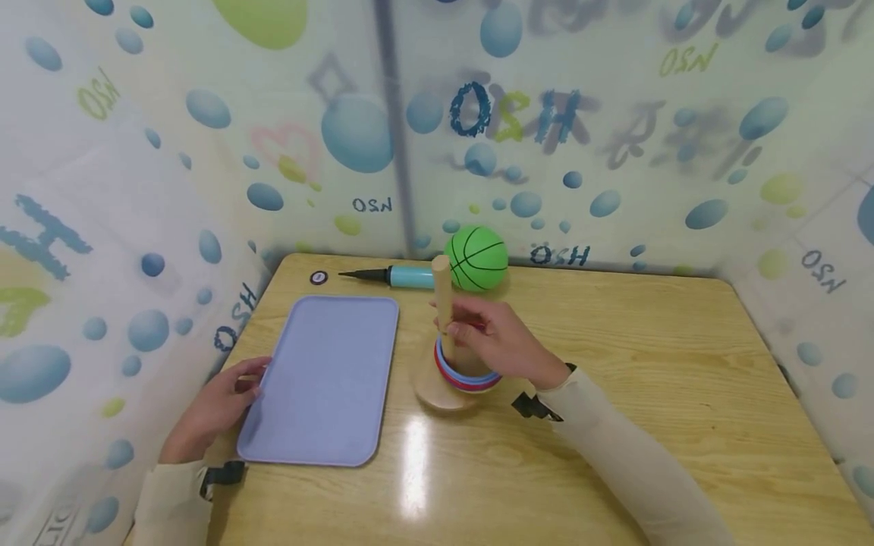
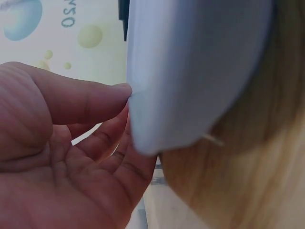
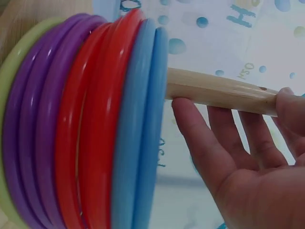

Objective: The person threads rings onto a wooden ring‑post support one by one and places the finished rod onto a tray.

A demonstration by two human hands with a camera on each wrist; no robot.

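In the head view my left hand (image 1: 221, 402) is at the left edge of a pale lavender tray (image 1: 321, 379). Seen from the left wrist, the thumb meets the tray's rim (image 2: 143, 114) with fingers behind it, pinching it. My right hand (image 1: 501, 337) holds the upright wooden post (image 1: 444, 296) of a ring-toss stand, thumb on one side and fingers along the other. Around the post's lower part is a stack of rings (image 3: 90, 124): light blue uppermost, then red, purple and yellow-green. The stand's round wooden base (image 1: 440, 394) rests on the table, partly hidden by the rings.
Behind the stand sits a green ball (image 1: 478, 258) with black lines. A blue hand pump (image 1: 410, 277) with a black tapered end lies left of it. Near the table's back left corner is a small dark round disc (image 1: 319, 278). Patterned curtains (image 1: 601, 152) surround the wooden table (image 1: 649, 379).
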